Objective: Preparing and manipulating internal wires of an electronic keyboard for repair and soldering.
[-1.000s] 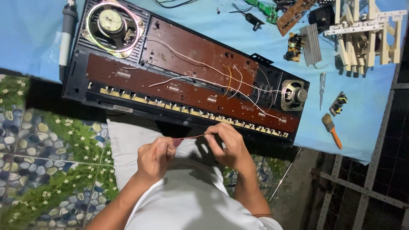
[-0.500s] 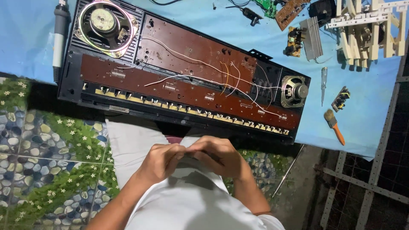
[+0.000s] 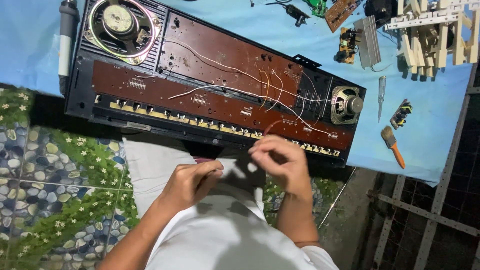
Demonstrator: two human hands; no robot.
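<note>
An opened black electronic keyboard case (image 3: 80, 95) lies on a blue cloth, showing brown circuit boards (image 3: 225, 55), thin white wires, a large speaker (image 3: 117, 20) and a small speaker (image 3: 345, 105). My right hand (image 3: 280, 160) is at the case's near edge, blurred, with its fingers pinched on a thin red wire (image 3: 271, 127) that curves up towards the lower board. My left hand (image 3: 192, 182) hovers lower, over my lap, fingers curled shut. Nothing shows between them.
On the blue cloth (image 3: 430, 125) to the right lie a screwdriver (image 3: 381, 92), a small brush (image 3: 392, 145), loose circuit boards (image 3: 345, 45) and a white key assembly (image 3: 430, 30). A grey cylindrical tool (image 3: 65, 40) lies at the left. A metal grid (image 3: 425, 220) stands at the lower right.
The hands came together in front of my body, then parted. My right hand has risen to the case's edge with the red wire, and my left hand has dropped back.
</note>
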